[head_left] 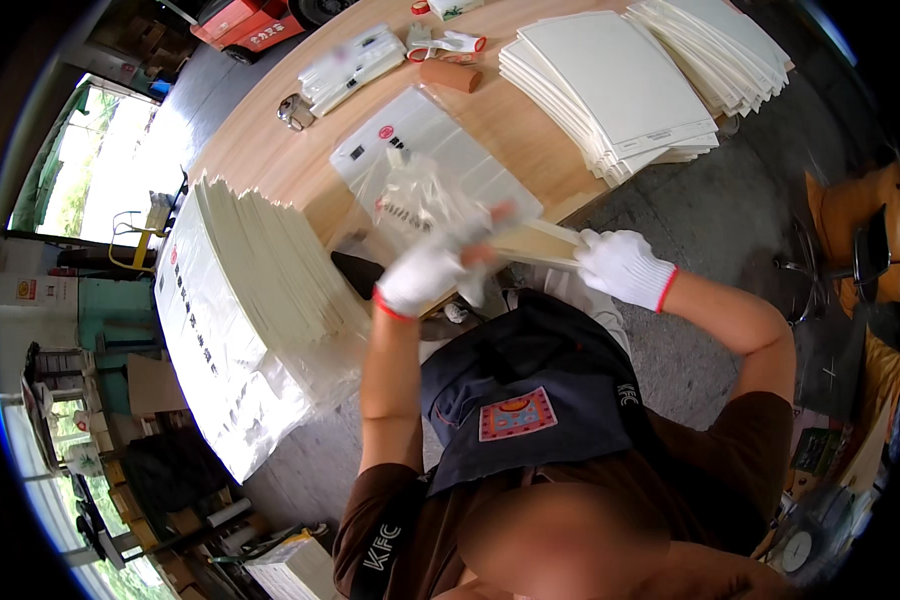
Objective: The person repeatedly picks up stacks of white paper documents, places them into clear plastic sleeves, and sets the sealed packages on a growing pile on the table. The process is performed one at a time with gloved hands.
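My right hand [625,268], in a white knit glove with a red cuff, grips the end of a cream-coloured stack of sheets [542,243] seen edge-on at the table's near edge. At the stack's other end is my left hand [422,280], gloved alike but with bare fingertips. Motion smears its fingers, so their hold cannot be made out. A crumpled clear plastic bag [410,200] rises just beyond the left hand. Beneath it lies a pile of flat printed plastic bags [475,150].
Bagged cream sheets [260,260] stand in a long row at the left. White-topped stacks [610,85] lie at the far right. A brown roll [450,75], spare gloves [445,43] and a metal tape holder [294,112] sit at the back. A chair [860,250] stands right.
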A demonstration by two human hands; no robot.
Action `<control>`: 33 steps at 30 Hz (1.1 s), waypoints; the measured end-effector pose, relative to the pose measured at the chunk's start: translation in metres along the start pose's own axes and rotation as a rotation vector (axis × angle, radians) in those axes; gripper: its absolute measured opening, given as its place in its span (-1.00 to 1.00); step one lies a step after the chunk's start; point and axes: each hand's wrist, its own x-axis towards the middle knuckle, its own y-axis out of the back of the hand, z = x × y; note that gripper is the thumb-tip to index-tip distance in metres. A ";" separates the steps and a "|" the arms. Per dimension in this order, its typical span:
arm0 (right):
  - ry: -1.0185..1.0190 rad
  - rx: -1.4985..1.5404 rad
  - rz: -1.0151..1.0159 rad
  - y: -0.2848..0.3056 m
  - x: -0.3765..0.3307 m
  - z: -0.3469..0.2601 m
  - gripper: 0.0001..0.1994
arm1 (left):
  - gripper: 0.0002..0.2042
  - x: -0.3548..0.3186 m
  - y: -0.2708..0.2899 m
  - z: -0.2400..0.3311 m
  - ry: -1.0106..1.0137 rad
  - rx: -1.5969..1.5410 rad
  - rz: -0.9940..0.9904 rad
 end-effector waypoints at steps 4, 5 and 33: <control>-0.105 0.515 -0.302 0.006 0.027 0.012 -0.68 | -0.54 -0.038 -0.096 -0.029 0.348 0.086 0.317; -0.153 0.677 -0.404 0.006 0.030 0.013 -0.65 | -0.60 -0.050 -0.108 -0.050 0.306 0.275 0.512; -0.537 0.137 -0.078 -0.072 0.025 -0.061 -0.46 | -0.83 -0.065 -0.121 -0.112 -0.189 0.886 0.497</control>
